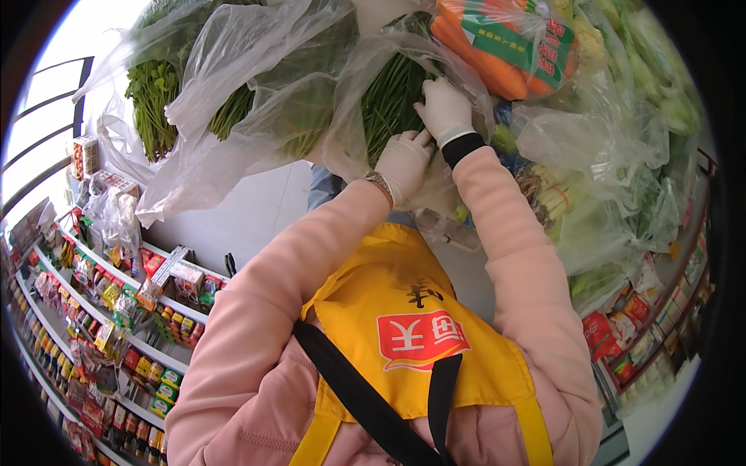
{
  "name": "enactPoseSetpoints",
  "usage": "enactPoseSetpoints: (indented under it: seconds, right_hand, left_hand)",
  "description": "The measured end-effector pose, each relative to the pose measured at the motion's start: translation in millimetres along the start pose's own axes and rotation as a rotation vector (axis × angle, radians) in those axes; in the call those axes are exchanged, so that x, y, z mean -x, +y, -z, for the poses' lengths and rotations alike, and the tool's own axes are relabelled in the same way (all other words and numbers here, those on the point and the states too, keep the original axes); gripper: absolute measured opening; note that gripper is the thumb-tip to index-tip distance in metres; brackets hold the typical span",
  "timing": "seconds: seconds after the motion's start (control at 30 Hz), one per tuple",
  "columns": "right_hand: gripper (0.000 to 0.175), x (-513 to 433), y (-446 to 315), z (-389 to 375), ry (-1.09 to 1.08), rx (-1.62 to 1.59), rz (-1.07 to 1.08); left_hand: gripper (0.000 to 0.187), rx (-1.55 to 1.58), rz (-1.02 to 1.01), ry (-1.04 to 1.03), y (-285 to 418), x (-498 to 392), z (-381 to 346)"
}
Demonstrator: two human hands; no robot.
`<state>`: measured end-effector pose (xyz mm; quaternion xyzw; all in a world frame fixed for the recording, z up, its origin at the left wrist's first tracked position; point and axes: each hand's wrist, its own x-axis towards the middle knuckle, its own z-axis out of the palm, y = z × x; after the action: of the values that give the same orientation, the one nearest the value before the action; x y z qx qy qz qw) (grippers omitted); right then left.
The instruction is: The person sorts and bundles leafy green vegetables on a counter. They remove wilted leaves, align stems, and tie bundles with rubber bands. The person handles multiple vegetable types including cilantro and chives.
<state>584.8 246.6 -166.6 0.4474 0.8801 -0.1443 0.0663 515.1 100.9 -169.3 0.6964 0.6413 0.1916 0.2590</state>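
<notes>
Long, thin green leaves, which look like garlic chives (391,96), lie in an open clear plastic bag (344,125) before me. My left hand (403,166), in a white glove, rests on the near right part of the leaves with its fingers bent. Just beyond it, my right hand (447,108), also gloved, reaches down at the right side of the bunch, its thumb apart from the fingers. The fingertips of both hands are partly hidden, so I cannot tell whether they pinch leaves or bag film.
Bagged carrots (495,52) lie beyond my right hand. Leafy greens with stems (152,110) stand in plastic at the left. More bagged vegetables (594,145) fill the right side. Shelves of packaged goods (116,326) stand at lower left. A yellow apron (408,303) covers my front.
</notes>
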Motion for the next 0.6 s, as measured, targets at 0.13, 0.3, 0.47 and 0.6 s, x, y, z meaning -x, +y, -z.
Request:
enactPoseSetpoints:
  seconds: [0.13,0.3,0.47,0.6]
  right_hand:
    - [0.016,0.1,9.1,-0.6,0.008,-0.021,-0.08]
    - [0.015,14.9,26.6,1.6,-0.027,-0.169,-0.174]
    - [0.016,26.7,32.6,4.7,0.038,-0.415,-0.185]
    - [0.015,40.4,24.5,25.7,0.083,-0.671,-0.158]
  left_hand:
    - [0.032,-0.004,-0.086,-0.006,0.9,0.8,4.6]
    - [0.028,0.077,-0.125,-0.02,-1.3,1.0,15.3]
    - [0.023,0.274,0.246,0.246,-3.6,-9.0,17.3]
    - [0.021,0.205,0.242,0.123,-8.6,-14.3,14.0]
